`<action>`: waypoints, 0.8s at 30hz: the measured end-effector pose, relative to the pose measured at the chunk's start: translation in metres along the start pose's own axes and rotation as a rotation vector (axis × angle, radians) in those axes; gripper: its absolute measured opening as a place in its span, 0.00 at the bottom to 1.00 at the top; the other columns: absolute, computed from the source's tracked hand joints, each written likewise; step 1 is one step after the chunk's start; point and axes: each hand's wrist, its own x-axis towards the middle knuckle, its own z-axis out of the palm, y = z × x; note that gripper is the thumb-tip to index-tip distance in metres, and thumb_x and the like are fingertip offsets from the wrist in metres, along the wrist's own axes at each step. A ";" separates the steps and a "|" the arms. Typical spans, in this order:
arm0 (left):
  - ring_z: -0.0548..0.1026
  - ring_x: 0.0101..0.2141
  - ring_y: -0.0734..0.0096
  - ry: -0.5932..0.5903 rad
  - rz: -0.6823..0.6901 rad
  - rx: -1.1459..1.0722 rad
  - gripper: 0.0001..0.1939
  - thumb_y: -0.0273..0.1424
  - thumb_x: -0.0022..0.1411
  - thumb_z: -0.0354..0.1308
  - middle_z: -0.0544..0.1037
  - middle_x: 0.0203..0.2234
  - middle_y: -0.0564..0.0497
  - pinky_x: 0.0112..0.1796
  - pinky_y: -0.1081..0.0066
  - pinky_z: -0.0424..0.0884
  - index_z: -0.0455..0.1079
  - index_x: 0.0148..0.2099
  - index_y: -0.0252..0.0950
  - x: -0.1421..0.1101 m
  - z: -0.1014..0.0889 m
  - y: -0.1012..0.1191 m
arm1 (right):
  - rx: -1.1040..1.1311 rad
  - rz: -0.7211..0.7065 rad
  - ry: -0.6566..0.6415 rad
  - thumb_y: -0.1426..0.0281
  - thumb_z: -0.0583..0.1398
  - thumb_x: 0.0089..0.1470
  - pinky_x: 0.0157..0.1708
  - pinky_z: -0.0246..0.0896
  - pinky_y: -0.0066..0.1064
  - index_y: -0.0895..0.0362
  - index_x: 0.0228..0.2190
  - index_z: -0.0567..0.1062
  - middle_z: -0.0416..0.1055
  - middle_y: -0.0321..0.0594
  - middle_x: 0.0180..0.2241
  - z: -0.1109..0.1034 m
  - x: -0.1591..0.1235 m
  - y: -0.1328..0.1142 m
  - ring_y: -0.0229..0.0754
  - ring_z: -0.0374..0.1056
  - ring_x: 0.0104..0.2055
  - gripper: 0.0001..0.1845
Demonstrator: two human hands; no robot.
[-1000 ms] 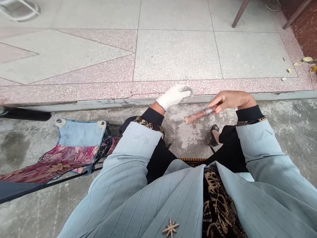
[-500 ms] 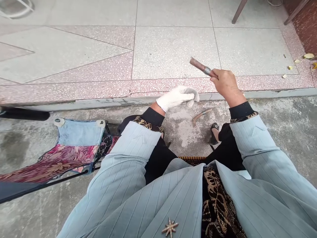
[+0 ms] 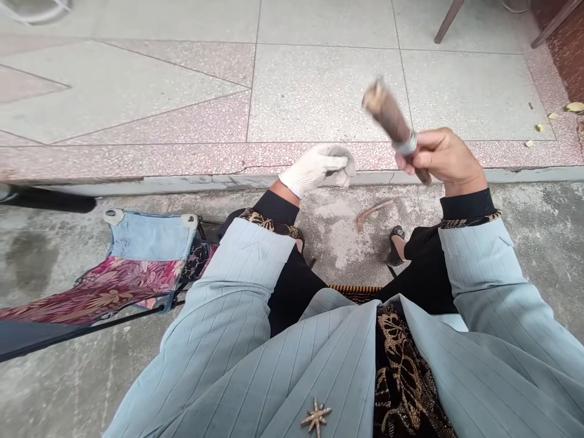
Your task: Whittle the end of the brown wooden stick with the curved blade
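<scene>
My right hand, bare, grips a short brown wooden stick wound with silver wire near my fingers. Its pale far end is blurred by motion and points up and left over the tiled step. My left hand wears a white knit glove, and its fingers curl inward above the step's edge. Whatever may lie inside that curl is hidden. A bent brown stick rests on the concrete below, between my feet.
Left of me stands a folding chair with blue and red floral fabric. A black bar juts in above it. The tiled step runs across in front, with fallen yellow leaves at right and a furniture leg farther back.
My right hand has moved right and slightly down and turned its palm side into view, swinging the stick's pale end toward me. My gloved left hand has shifted slightly left.
</scene>
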 end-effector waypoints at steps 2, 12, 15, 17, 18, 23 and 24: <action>0.78 0.25 0.67 -0.061 0.016 -0.001 0.13 0.35 0.57 0.69 0.79 0.24 0.45 0.35 0.65 0.77 0.73 0.31 0.30 0.001 0.001 -0.001 | 0.007 -0.100 0.305 0.47 0.70 0.54 0.33 0.66 0.37 0.50 0.40 0.82 0.78 0.41 0.36 0.006 0.010 0.000 0.45 0.70 0.35 0.22; 0.83 0.42 0.55 -0.104 0.136 -0.059 0.08 0.32 0.55 0.63 0.83 0.33 0.40 0.54 0.52 0.74 0.76 0.33 0.30 0.002 -0.001 -0.011 | 0.154 -0.211 0.823 0.42 0.72 0.43 0.39 0.57 0.41 0.39 0.44 0.77 0.73 0.28 0.61 -0.004 0.021 -0.008 0.48 0.60 0.42 0.29; 0.82 0.42 0.54 -0.088 0.184 -0.060 0.08 0.31 0.52 0.65 0.83 0.33 0.42 0.52 0.52 0.74 0.76 0.34 0.31 0.004 -0.002 -0.013 | -0.054 -0.109 0.721 0.30 0.62 0.46 0.44 0.58 0.45 0.34 0.55 0.74 0.75 0.31 0.60 -0.006 0.013 -0.016 0.56 0.60 0.54 0.40; 0.82 0.44 0.54 -0.036 0.244 -0.041 0.07 0.30 0.51 0.66 0.82 0.32 0.44 0.53 0.53 0.74 0.75 0.32 0.32 0.005 -0.003 -0.011 | -0.168 -0.042 0.627 0.27 0.57 0.46 0.47 0.59 0.48 0.33 0.62 0.70 0.77 0.35 0.57 -0.004 0.009 -0.022 0.59 0.59 0.60 0.47; 0.82 0.45 0.55 0.011 0.281 -0.031 0.06 0.30 0.51 0.67 0.82 0.32 0.45 0.53 0.54 0.74 0.75 0.31 0.33 0.005 -0.005 -0.009 | -0.186 -0.038 0.614 0.27 0.57 0.47 0.48 0.59 0.49 0.33 0.64 0.68 0.77 0.36 0.56 -0.002 0.008 -0.024 0.60 0.59 0.61 0.48; 0.82 0.42 0.62 0.263 0.402 -0.020 0.07 0.29 0.57 0.69 0.80 0.30 0.49 0.50 0.59 0.77 0.73 0.33 0.35 0.003 -0.016 0.002 | -0.055 -0.260 0.741 0.31 0.62 0.47 0.41 0.65 0.47 0.34 0.60 0.71 0.74 0.37 0.59 0.009 0.010 -0.034 0.57 0.67 0.54 0.43; 0.82 0.39 0.64 0.286 0.406 -0.017 0.07 0.29 0.57 0.69 0.79 0.29 0.49 0.47 0.60 0.78 0.74 0.35 0.34 0.003 -0.018 0.004 | -0.041 -0.287 0.752 0.33 0.63 0.48 0.40 0.66 0.46 0.36 0.58 0.73 0.73 0.38 0.60 0.012 0.012 -0.037 0.55 0.67 0.53 0.41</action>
